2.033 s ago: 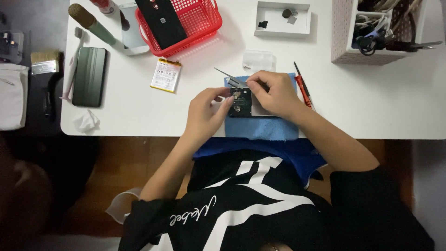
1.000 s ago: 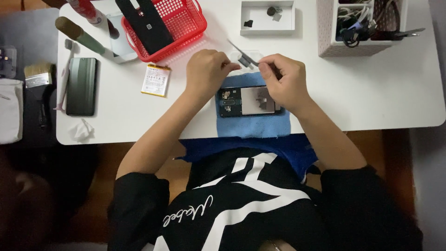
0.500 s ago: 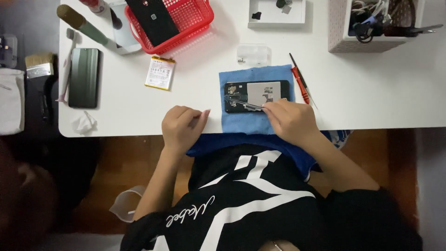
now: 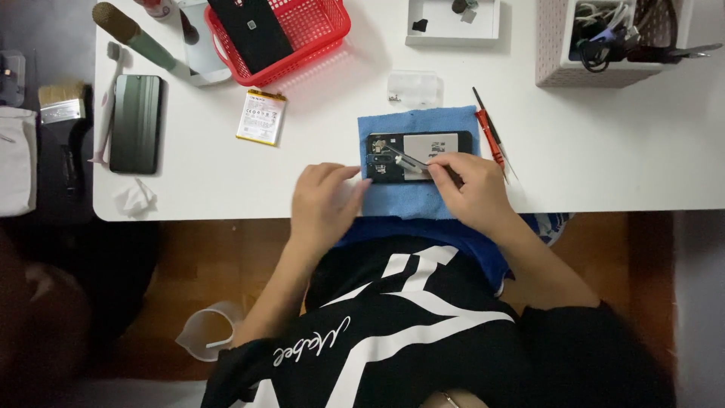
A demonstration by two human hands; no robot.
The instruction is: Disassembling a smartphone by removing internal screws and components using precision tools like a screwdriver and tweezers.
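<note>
Nearest to me, my left hand [image 4: 326,202] rests on the front edge of the white tabletop [image 4: 604,151], fingers loosely curled and holding nothing, their tips just touching the left border of the square blue cloth mat [image 4: 423,162]. My right hand [image 4: 472,187] sits over the mat's right front corner — thumb and forefinger pinched shut on a pair of slim metal tweezers [image 4: 408,160].

The tweezer tips point left, away from my right fingertips, and sit on the opened black smartphone [image 4: 419,156], which lies flat across the middle of the mat with its back off and a pale rectangular panel showing inside. I cannot tell what the tips are touching in there. Just right of my right knuckles lies a red-handled screwdriver [image 4: 489,132], angled beside the mat's edge.

Beyond my right fingers, just past the mat, sits a small clear plastic piece [image 4: 414,88]. Beyond my left fingers and off to their left lies a flat white-and-yellow phone battery [image 4: 261,116] — further left still, a dark green phone [image 4: 136,122] lying face down and a crumpled white tissue [image 4: 134,199].

Farthest out are a red plastic basket [image 4: 317,34] holding a black slab, a white shallow tray [image 4: 453,30] and a white perforated bin [image 4: 555,45] full of cables.
</note>
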